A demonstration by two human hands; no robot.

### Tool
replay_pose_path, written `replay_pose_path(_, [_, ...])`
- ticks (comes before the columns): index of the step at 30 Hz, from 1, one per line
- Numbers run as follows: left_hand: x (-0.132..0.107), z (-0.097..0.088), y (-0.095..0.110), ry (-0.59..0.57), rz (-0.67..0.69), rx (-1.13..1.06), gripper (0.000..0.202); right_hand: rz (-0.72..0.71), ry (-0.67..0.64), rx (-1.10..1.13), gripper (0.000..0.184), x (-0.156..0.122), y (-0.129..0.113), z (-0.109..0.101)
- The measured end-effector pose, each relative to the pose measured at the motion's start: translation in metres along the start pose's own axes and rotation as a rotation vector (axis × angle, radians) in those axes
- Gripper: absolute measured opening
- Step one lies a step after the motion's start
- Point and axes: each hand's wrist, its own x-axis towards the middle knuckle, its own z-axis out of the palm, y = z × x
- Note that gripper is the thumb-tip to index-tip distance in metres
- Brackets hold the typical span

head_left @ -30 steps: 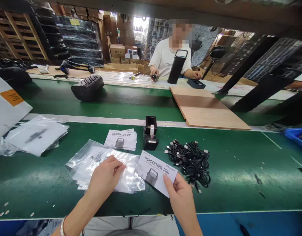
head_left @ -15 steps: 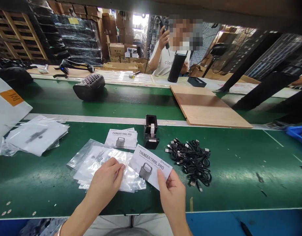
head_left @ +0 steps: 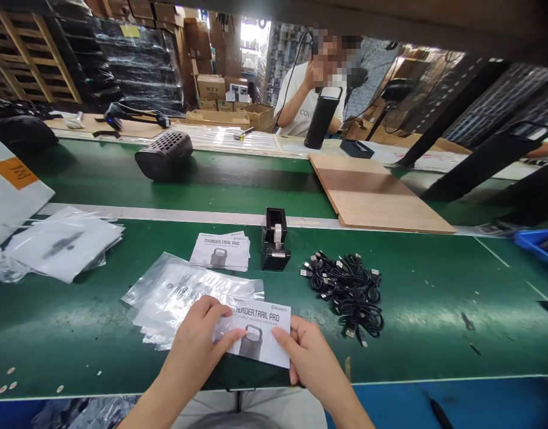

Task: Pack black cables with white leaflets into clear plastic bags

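Observation:
My right hand [head_left: 310, 351] grips the right end of a white printed booklet [head_left: 267, 339], thumb on top and fingers beneath. The booklet shows a speaker picture and the words "Thunder Trail Pro". At its left end, my left hand [head_left: 202, 333] is closed on the edge of a clear plastic bag, its thumb over the booklet; the exact overlap there is partly hidden. More clear plastic bags [head_left: 176, 286] lie flat under and beyond my left hand. Behind them sits a small stack of matching booklets [head_left: 218, 253], beside a black tape dispenser [head_left: 275, 241].
Bundled black USB cables [head_left: 345, 286] lie to the right. White bagged sheets [head_left: 64, 244] are at the left. Beyond the divider are a black speaker [head_left: 164, 156] and a wooden board [head_left: 376, 193]. Across the table, a person [head_left: 296, 101] stands by an upright speaker [head_left: 321, 119].
The booklet has moved left and down and turned nearly level, with my right hand following. My left thumb has spread over the booklet's left part. The person opposite has shifted the raised hand.

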Motion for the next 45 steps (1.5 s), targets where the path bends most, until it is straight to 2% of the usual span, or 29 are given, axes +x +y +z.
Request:
replay_pose_path(3, [0.001,0.001,0.0,0.014,0.038,0.04,0.012,0.024,-0.173,0.086,0.037,-0.003,-0.006,-0.005])
replay_pose_path(5, [0.001,0.0,0.001,0.014,0.041,0.05,0.015,0.023,-0.213,0.143,0.035,-0.005,-0.007,-0.007])
replay_pose_path(9, [0.001,-0.008,0.004,-0.022,-0.016,-0.006,0.016,0.022,-0.076,0.223,0.033,-0.002,-0.005,-0.004])
replay_pose_path(12, [0.002,-0.015,0.013,-0.037,-0.059,-0.099,0.016,0.005,0.004,0.248,0.032,0.011,-0.007,0.012])
replay_pose_path(15, [0.005,-0.02,0.021,-0.053,-0.06,-0.191,0.016,-0.108,0.061,0.062,0.021,0.028,-0.013,0.038])
replay_pose_path(17, [0.007,-0.021,0.023,-0.049,-0.038,-0.213,0.016,-0.262,0.157,-0.218,0.011,0.036,-0.019,0.054])
replay_pose_path(19, [0.01,-0.02,0.019,-0.025,-0.034,-0.194,0.017,-0.424,0.209,-0.533,0.012,0.04,-0.026,0.06])
replay_pose_path(21, [0.012,-0.018,0.012,0.001,-0.054,-0.174,0.018,-0.53,0.185,-0.761,0.016,0.037,-0.033,0.053])
replay_pose_path(23, [0.013,-0.015,0.004,-0.004,-0.092,-0.162,0.02,-0.543,0.23,-0.865,0.017,0.031,-0.04,0.031])
replay_pose_path(24, [0.013,-0.013,0.0,-0.022,-0.107,-0.161,0.02,-0.505,0.326,-0.896,0.018,0.028,-0.043,0.016])
replay_pose_path(27, [0.011,-0.009,-0.006,-0.067,-0.145,-0.158,0.022,-0.267,0.789,-1.065,0.024,0.026,-0.05,-0.029])
replay_pose_path(29, [0.011,-0.008,-0.006,-0.071,-0.164,-0.163,0.022,-0.156,0.89,-1.202,0.027,0.03,-0.051,-0.052])
replay_pose_path(31, [0.01,-0.008,-0.004,-0.068,-0.183,-0.162,0.022,-0.131,0.847,-1.274,0.023,0.034,-0.049,-0.063])
replay_pose_path(33, [0.011,-0.009,-0.002,-0.058,-0.193,-0.161,0.022,-0.161,0.804,-1.259,0.017,0.032,-0.045,-0.065])
replay_pose_path(35, [0.012,-0.011,0.001,-0.054,-0.194,-0.167,0.022,-0.227,0.816,-1.126,0.016,0.024,-0.039,-0.06])
replay_pose_path(37, [0.013,-0.013,0.003,-0.061,-0.199,-0.179,0.023,-0.317,0.786,-0.857,0.018,0.013,-0.034,-0.049])
replay_pose_path(39, [0.013,-0.014,0.005,-0.072,-0.21,-0.191,0.022,-0.402,0.636,-0.552,0.02,0.005,-0.028,-0.032])
replay_pose_path(41, [0.014,-0.015,0.006,-0.076,-0.223,-0.207,0.022,-0.446,0.413,-0.361,0.019,0.004,-0.023,-0.01])
replay_pose_path(43, [0.013,-0.015,0.005,-0.071,-0.242,-0.253,0.02,-0.461,0.256,-0.364,0.016,0.008,-0.019,0.01])
replay_pose_path(45, [0.012,-0.014,0.002,-0.051,-0.277,-0.343,0.019,-0.465,0.202,-0.512,0.018,0.014,-0.016,0.024])
